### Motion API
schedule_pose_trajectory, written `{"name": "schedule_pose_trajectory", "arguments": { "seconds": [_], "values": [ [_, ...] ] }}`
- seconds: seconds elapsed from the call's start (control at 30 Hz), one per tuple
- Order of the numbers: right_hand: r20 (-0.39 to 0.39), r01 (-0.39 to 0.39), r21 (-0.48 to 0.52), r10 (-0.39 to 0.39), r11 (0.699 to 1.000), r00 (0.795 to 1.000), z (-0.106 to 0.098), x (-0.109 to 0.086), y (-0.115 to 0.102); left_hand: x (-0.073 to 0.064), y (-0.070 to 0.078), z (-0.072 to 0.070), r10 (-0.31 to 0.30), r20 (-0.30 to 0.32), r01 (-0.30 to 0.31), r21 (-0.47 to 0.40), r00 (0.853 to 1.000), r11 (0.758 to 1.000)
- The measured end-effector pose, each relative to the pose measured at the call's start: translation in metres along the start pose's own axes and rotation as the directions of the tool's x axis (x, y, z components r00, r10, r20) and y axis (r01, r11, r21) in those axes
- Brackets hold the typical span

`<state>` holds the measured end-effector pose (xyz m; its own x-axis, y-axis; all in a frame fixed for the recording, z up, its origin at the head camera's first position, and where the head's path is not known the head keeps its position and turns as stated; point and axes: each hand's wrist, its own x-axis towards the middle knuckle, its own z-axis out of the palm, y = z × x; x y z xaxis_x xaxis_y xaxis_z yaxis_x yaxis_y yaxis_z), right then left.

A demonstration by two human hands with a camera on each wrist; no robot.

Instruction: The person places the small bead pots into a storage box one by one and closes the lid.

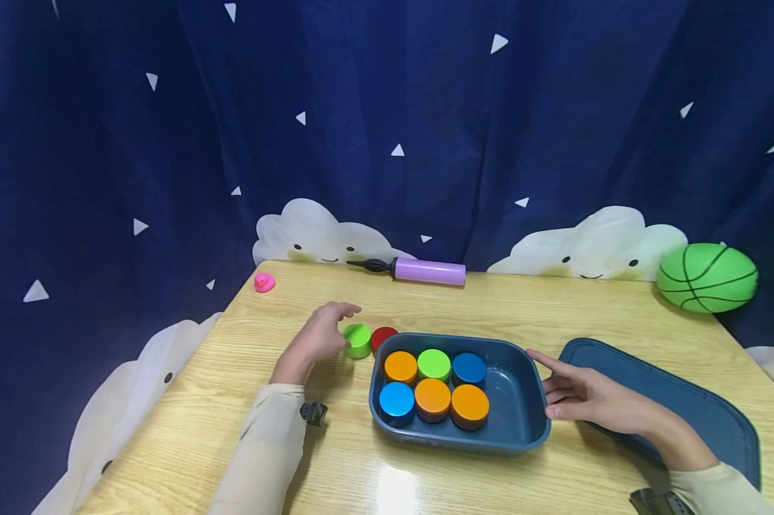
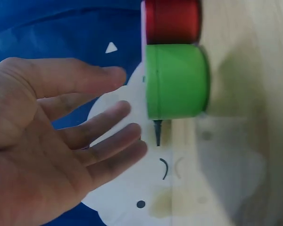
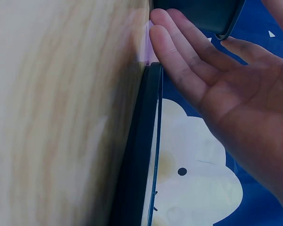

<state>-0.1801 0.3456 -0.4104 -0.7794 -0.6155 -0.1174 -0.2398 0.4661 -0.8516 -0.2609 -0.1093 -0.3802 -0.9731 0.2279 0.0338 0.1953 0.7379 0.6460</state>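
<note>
My left hand [image 1: 321, 333] is just left of a loose green round block [image 1: 358, 341], its fingers spread with nothing held. In the left wrist view a gap shows between the fingers and the green block [image 2: 177, 81]. A red round block [image 1: 384, 337] touches it, partly hidden behind a dark blue box [image 1: 516, 447]. Inside the box's left and middle part sit three orange blocks, one green block [image 1: 433, 365], a dark blue one [image 1: 468, 369] and a lighter blue one [image 1: 396, 402]. At the box's right end, my right hand [image 1: 589, 397] touches the wall with extended fingers.
A dark blue lid [image 1: 689, 408] lies right of the box, partly under the right forearm. Farther back are a purple hand pump [image 1: 428, 272] and a pink toy duck [image 1: 264, 282]. A green ball [image 1: 707, 277] sits at the table's back right corner, before a blue curtain [image 1: 361, 107].
</note>
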Motion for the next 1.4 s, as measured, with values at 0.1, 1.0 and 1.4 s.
{"name": "schedule_pose_trajectory", "arguments": {
  "seconds": [0.1,1.0,1.4],
  "values": [
    [0.003,0.001,0.004,-0.001,1.000,1.000,0.000,0.000,0.001,0.001,-0.004,0.004,-0.022,0.041,0.021,0.008,0.999,1.000],
    [0.009,0.003,0.023,-0.003,1.000,1.000,0.000,0.000,0.000,0.003,-0.009,0.012,-0.019,0.041,0.018,0.010,0.999,1.000],
    [0.002,0.004,0.011,-0.004,1.000,1.000,0.000,0.000,0.002,0.003,-0.008,0.005,-0.037,0.022,0.037,-0.005,0.999,0.999]
  ]
}}
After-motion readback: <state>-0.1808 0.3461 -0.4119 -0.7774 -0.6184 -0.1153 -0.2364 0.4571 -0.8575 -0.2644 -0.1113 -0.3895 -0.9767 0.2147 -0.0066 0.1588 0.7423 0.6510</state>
